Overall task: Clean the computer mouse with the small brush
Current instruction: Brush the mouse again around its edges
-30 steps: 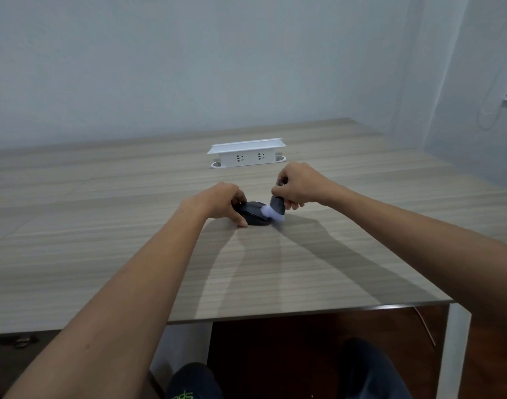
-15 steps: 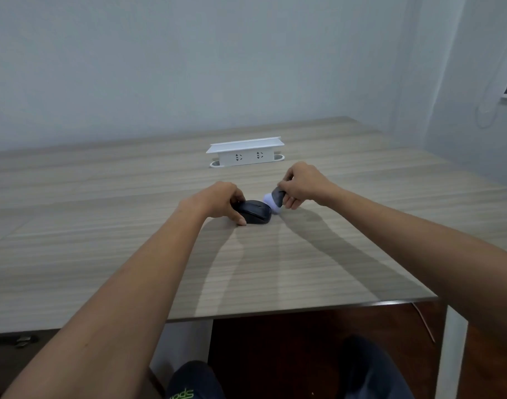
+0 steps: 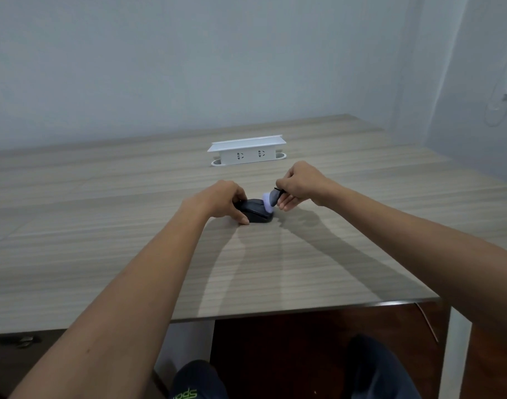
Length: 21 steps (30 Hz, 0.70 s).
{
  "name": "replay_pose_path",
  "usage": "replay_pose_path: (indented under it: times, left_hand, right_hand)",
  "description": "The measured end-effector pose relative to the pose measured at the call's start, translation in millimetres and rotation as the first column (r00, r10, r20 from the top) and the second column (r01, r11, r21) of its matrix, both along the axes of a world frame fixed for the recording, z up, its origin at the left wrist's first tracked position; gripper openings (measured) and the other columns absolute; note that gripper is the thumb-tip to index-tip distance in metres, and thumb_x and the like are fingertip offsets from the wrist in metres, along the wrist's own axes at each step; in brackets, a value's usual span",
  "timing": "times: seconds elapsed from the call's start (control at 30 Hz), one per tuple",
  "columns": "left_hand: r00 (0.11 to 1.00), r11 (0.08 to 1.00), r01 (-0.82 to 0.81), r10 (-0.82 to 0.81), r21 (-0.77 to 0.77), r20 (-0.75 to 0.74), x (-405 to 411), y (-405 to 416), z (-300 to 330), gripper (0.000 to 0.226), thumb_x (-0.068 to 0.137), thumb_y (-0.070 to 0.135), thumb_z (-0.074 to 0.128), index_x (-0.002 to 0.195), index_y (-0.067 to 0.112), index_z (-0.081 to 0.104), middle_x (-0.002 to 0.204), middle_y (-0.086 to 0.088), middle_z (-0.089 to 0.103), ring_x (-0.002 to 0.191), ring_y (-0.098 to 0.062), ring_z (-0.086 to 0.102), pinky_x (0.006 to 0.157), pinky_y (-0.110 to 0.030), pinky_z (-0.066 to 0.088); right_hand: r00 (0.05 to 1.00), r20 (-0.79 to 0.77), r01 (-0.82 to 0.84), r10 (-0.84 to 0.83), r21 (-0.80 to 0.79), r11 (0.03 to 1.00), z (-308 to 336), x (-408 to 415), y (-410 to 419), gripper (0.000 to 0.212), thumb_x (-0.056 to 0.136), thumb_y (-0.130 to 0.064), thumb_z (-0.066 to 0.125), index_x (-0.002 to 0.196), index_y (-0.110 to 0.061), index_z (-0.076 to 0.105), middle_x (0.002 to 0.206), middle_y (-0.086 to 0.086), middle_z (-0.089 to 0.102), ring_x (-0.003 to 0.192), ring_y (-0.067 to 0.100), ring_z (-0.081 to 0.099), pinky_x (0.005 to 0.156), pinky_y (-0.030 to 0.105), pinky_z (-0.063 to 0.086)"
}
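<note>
A dark computer mouse (image 3: 255,213) lies on the wooden table (image 3: 131,254) near its middle. My left hand (image 3: 219,201) grips the mouse's left side, thumb at the near edge, and covers part of it. My right hand (image 3: 300,184) pinches a small brush (image 3: 271,199) with a grey handle and pale bristles. The bristles rest on the top right of the mouse.
A white socket box (image 3: 248,154) stands on the table behind the hands. The table's near edge (image 3: 304,308) runs just above my knees, with a white table leg (image 3: 455,349) at the right. Walls close off the back and right.
My right hand swung the brush from the mouse's near right side round to its far right, then back onto the mouse's top. My left hand and the mouse stayed put.
</note>
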<state>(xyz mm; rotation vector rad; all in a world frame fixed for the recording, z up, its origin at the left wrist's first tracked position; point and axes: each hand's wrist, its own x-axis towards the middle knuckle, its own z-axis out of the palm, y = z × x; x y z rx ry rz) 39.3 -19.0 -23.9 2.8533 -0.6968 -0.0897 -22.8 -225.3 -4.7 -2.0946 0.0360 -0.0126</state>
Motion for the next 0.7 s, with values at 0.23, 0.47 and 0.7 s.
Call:
replay_pose_path:
  times: [0.23, 0.47, 0.7]
  left_hand:
    - [1.000, 1.000, 0.003, -0.004, 0.018, 0.019, 4, 1, -2, 0.064, 0.066, 0.043, 0.090, 0.119, 0.013, 0.070, 0.108, -0.004, 0.071, 0.098, -0.024, 0.065, 0.087, -0.037, 0.054]
    - [1.000, 1.000, 0.004, -0.004, -0.030, 0.014, 4, 3, -6, 0.062, 0.066, 0.040, 0.091, 0.119, 0.014, 0.070, 0.108, -0.003, 0.072, 0.096, -0.022, 0.064, 0.085, -0.033, 0.052]
    - [0.999, 1.000, 0.012, -0.012, -0.011, 0.044, 5, 3, -7, 0.062, 0.065, 0.044, 0.090, 0.116, 0.014, 0.071, 0.103, -0.002, 0.070, 0.092, -0.022, 0.062, 0.081, -0.035, 0.051]
  right_hand:
    - [0.995, 0.011, -0.096, 0.096, -0.040, 0.995, 1, -3, 10, 0.031, 0.086, -0.003, 0.051, 0.073, 0.008, 0.076, 0.068, 0.023, 0.074, 0.060, 0.030, 0.072, 0.059, 0.032, 0.063]
    - [0.994, 0.083, -0.055, 0.071, -0.182, 0.982, 3, -4, 4, 0.032, 0.080, 0.000, 0.047, 0.073, 0.009, 0.077, 0.065, 0.021, 0.074, 0.066, 0.038, 0.075, 0.059, 0.034, 0.065]
    - [0.987, 0.067, -0.130, 0.145, -0.195, 0.972, 7, -6, 17, 0.031, 0.084, -0.003, 0.051, 0.067, -0.001, 0.077, 0.064, 0.019, 0.074, 0.046, 0.020, 0.068, 0.046, 0.022, 0.055]
